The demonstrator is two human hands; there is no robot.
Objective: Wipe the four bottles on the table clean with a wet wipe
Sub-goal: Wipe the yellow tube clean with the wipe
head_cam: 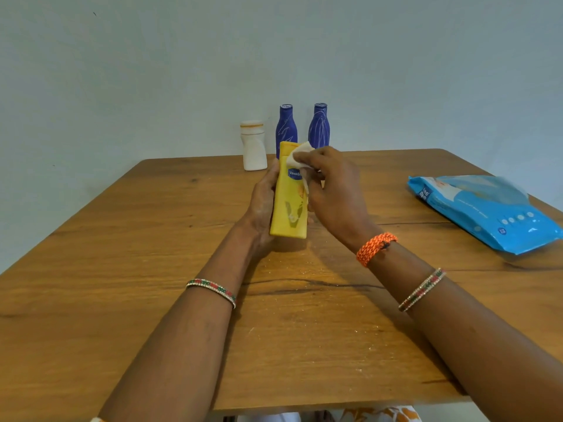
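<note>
Yellow bottle (289,205) held above the middle of the wooden table (122,269), gripped along its side by the left hand (262,205), while the right hand (332,190) pinches a white wet wipe (300,158) against its upper end; white bottle (253,146) and two blue bottles (319,126) stand at the far edge.

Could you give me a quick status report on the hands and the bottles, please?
Left hand grips yellow bottle. Right hand pinches wet wipe against its top. Three bottles wait at the far edge. Nothing in the way.
</note>
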